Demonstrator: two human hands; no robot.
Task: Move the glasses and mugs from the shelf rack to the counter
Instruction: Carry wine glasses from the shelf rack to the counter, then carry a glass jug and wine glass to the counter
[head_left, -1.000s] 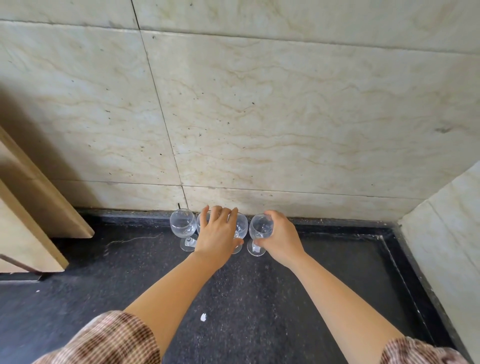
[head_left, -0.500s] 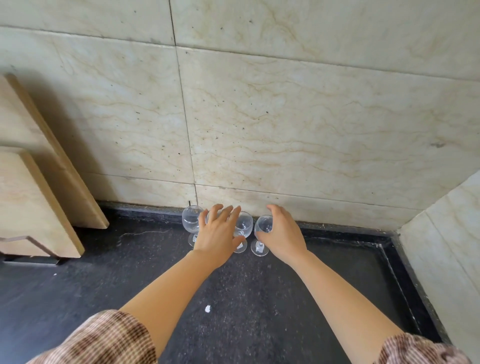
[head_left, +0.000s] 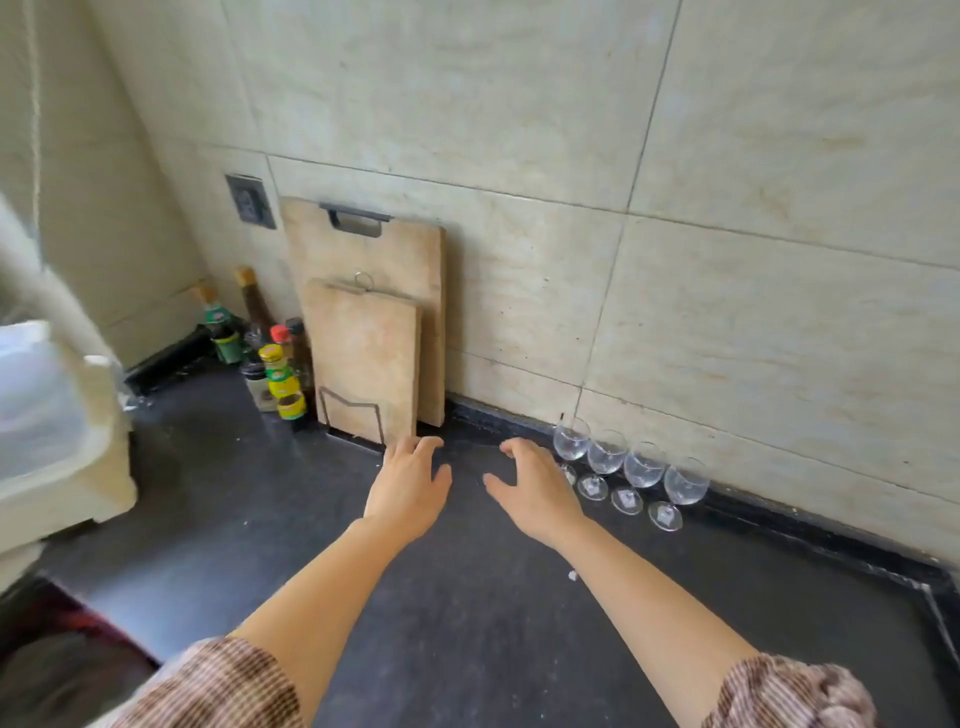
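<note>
**Four glasses down, both hands free, rack trip next**

Dark stone tabletop (head_left: 467, 623) against a beige tiled wall (head_left: 727, 260), corner nook. Left to right:

- Far left: pale, blurred appliance or bin (head_left: 52, 441), too soft to identify. The shelf rack isn't visible, so I can't tell how many glasses or mugs are left on it.
- Bottles (head_left: 270, 358) clustered in the corner, then two boards (head_left: 374, 338) leaning on the wall in a wire stand.
- Left hand (head_left: 408, 491): fingers spread wide, palm down, holding nothing, just in front of the boards' stand.
- Right hand (head_left: 535, 493): fingers also spread and empty, just beside the leftmost glass. Touching or not, can't tell.
- Glasses (head_left: 626, 470): four stemmed, upright, in a tight row along the back ledge by the wall, bowls close or touching.

Step, as I read it: release done, go for the next load.

How to do it well:
- Pull the right hand straight back, not sideways. The row is packed, and one nudge could domino all four.
- Place the next items right of or in front of the row, where there's open tabletop, not squeezed between.
- Carry stemware by the stem or the base of the bowl, one per hand. Mugs by the handle.
- Set the foot flat before letting go.
</note>
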